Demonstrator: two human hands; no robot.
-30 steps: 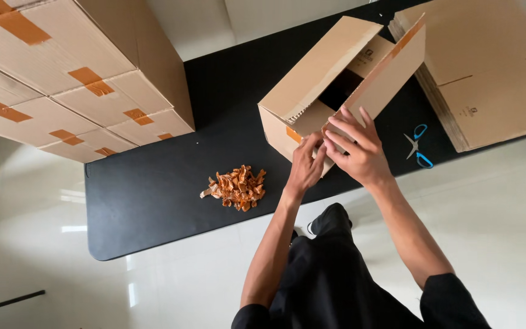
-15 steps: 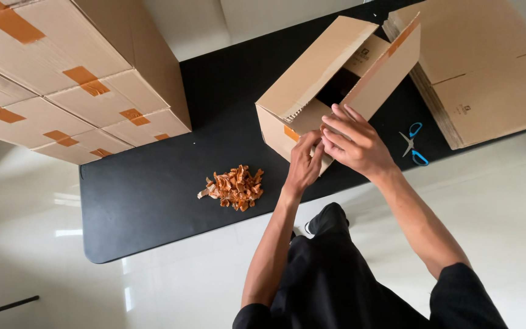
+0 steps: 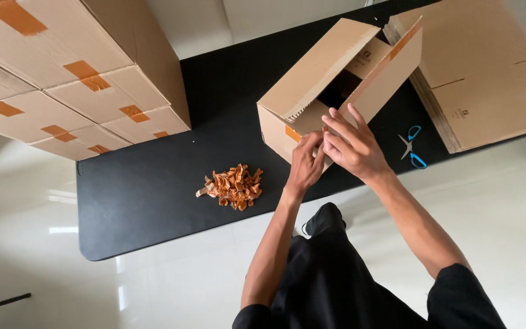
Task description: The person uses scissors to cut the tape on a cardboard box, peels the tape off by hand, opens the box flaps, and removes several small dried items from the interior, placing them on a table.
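Left hand point(image 3: 304, 166) and right hand point(image 3: 351, 145) pinch open box's point(image 3: 312, 79) near edge.

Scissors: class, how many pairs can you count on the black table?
1: the blue-handled scissors lie on the black table, right of the open box and the right hand. Others may be hidden.

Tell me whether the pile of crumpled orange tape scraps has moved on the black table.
No. The pile of orange tape scraps keeps its place near the black table's front edge.
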